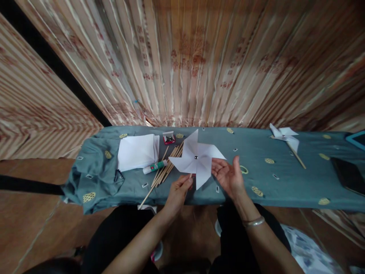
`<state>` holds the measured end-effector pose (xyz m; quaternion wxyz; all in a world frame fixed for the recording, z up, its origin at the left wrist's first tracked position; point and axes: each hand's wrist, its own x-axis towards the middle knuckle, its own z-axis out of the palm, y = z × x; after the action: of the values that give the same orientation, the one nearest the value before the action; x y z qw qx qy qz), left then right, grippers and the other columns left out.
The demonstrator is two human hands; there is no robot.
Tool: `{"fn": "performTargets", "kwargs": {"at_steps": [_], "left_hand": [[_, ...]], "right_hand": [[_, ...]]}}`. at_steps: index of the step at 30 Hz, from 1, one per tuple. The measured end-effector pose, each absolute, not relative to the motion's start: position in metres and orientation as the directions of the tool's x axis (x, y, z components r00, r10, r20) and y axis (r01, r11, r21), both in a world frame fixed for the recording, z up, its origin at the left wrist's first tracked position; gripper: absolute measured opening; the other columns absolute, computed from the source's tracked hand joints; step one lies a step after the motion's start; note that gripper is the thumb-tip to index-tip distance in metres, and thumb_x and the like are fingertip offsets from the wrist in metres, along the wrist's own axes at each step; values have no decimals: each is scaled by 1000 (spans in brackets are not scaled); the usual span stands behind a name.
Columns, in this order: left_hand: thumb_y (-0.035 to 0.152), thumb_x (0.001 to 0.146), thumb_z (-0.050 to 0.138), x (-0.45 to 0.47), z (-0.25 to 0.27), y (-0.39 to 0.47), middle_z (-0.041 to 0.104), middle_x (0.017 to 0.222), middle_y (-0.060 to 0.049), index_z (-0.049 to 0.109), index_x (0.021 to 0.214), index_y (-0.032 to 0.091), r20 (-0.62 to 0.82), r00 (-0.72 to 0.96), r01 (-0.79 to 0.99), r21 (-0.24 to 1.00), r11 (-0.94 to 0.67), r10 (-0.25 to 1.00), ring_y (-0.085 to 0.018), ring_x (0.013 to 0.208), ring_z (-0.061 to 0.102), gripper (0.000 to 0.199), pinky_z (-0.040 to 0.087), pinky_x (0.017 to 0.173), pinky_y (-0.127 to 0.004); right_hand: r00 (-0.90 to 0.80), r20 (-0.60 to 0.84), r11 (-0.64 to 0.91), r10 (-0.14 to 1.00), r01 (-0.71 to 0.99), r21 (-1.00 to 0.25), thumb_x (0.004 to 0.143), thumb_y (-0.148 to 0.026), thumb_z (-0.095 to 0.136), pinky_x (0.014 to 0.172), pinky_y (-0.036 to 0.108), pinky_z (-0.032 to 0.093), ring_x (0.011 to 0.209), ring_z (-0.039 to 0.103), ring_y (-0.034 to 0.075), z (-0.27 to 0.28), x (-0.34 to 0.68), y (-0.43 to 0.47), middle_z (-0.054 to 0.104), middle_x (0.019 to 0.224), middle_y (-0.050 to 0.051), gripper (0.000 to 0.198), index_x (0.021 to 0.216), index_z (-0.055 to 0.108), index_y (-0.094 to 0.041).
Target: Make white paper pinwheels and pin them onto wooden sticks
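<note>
White paper pinwheel [199, 163] above a cloth-covered table [242, 194], head view. The left hand [178, 190] grips the pinwheel's stick [191, 176]; the right hand [229, 177], palm up, is just beside the blades [216, 152]. At left: paper stack [137, 152], glue stick [155, 166] partly across wooden sticks [176, 154], red box [169, 142] of metal pieces [169, 138]. At right: second pinwheel [288, 132], dark phone [348, 174]. Behind: patterned curtain [194, 57]

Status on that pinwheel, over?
Left hand holding white pinwheel by its stick. Right hand open, palm up, beside it. Glue stick and wooden sticks lying close, left side.
</note>
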<state>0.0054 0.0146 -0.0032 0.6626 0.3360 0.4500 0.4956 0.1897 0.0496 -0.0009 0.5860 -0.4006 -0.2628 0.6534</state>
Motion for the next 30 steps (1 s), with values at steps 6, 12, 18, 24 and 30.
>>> {"fn": "performTargets", "kwargs": {"at_steps": [6,12,18,24,30], "left_hand": [[44,68,75,7,-9,17,47,70,1,77,79,15,-242,106,-335,904,264,964,-15,71,42,31,34,71,-28],[38,72,69,9,-14,18,48,72,0,77,78,17,-206,103,-302,925,228,973,-16,73,45,23,36,75,-29],[36,75,67,7,-13,22,61,88,-4,78,87,20,-135,123,-240,957,161,983,-22,91,54,24,39,89,-33],[34,67,77,7,-16,25,65,90,-4,76,92,19,-186,94,-353,912,207,978,-19,88,57,30,42,87,-31],[34,62,82,4,-13,28,64,76,1,69,83,18,-222,102,-441,863,244,970,-14,73,53,30,40,74,-25]], "right_hand": [[-28,-192,-185,981,-445,-876,57,-51,86,92,39,51,97,69,27,3,164,36,78,93,6,44,89,76,-23],[2,-243,-218,970,-432,-875,54,-44,89,82,33,51,83,69,21,6,150,37,78,91,4,42,87,77,-21],[58,-221,-175,974,-429,-886,57,-43,87,80,33,51,81,69,22,5,149,43,78,89,3,40,88,77,-22],[79,-193,-148,978,-389,-909,57,-49,85,78,33,52,77,69,21,8,155,43,78,84,3,40,89,78,-25],[87,-226,-177,970,-378,-909,59,-48,84,68,29,52,67,67,18,8,157,41,77,77,3,34,79,77,-22]]}}
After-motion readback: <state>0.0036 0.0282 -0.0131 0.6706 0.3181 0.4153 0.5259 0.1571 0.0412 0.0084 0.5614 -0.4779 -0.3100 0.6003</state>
